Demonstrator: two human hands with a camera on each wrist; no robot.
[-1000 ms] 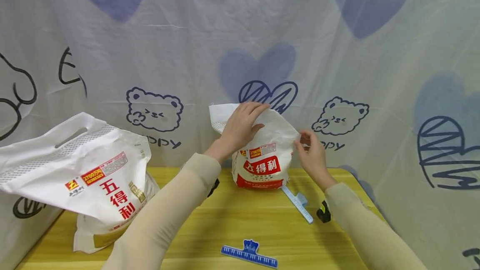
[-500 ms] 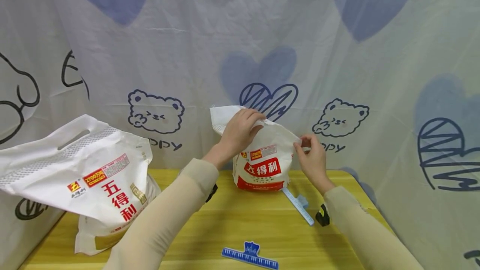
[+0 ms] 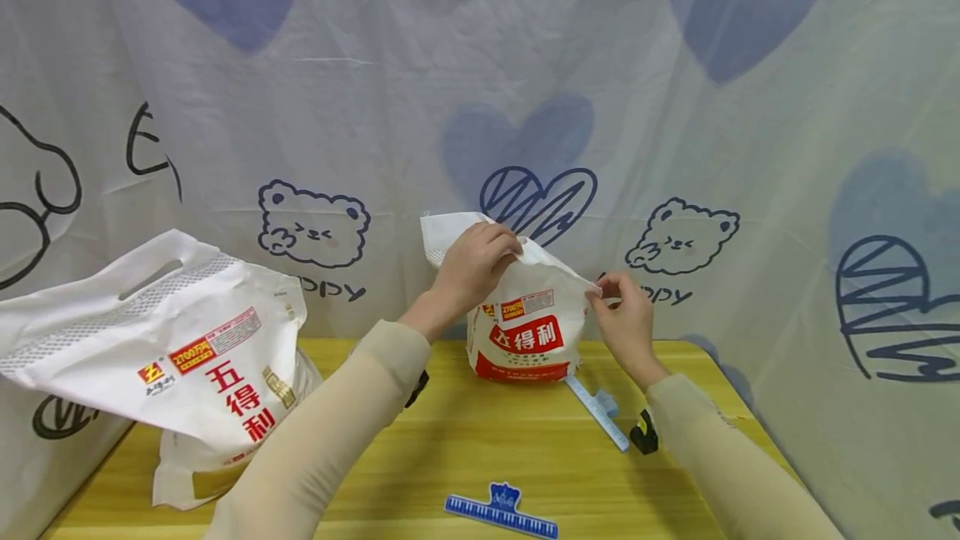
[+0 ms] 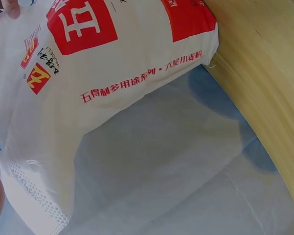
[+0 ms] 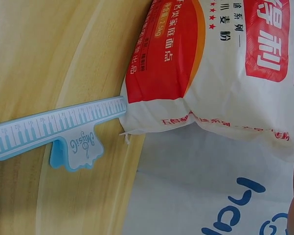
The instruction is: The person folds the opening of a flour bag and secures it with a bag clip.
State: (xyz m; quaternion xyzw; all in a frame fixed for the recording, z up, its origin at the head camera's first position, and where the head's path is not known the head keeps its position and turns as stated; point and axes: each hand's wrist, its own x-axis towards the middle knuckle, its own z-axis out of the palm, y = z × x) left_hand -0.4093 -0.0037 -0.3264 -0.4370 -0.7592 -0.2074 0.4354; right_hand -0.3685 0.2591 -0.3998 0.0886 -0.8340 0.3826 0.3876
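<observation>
A white and red flour bag (image 3: 528,348) stands at the back of the table. My left hand (image 3: 474,267) grips its top edge, fingers curled over the fabric. At the bag's upper right corner, my right hand (image 3: 627,319) pinches the edge between thumb and fingers. Between the hands the top edge slopes down to the right and looks folded. The mesh strip at the bag's top left sticks out past my left hand. In the right wrist view, a light blue ruler-shaped clip (image 5: 78,139) touches the foot of the flour bag (image 5: 225,63).
A second white flour bag (image 3: 225,357) with a handle slot stands at the left, partly behind my left sleeve. A dark blue piano-key clip (image 3: 501,512) lies near the front of the table (image 3: 405,473). Behind hangs a printed cloth (image 3: 405,65).
The bag's top edge between my hands has dropped and creased over. My left hand has shifted slightly left and down. My right hand keeps its pinch on the corner.
</observation>
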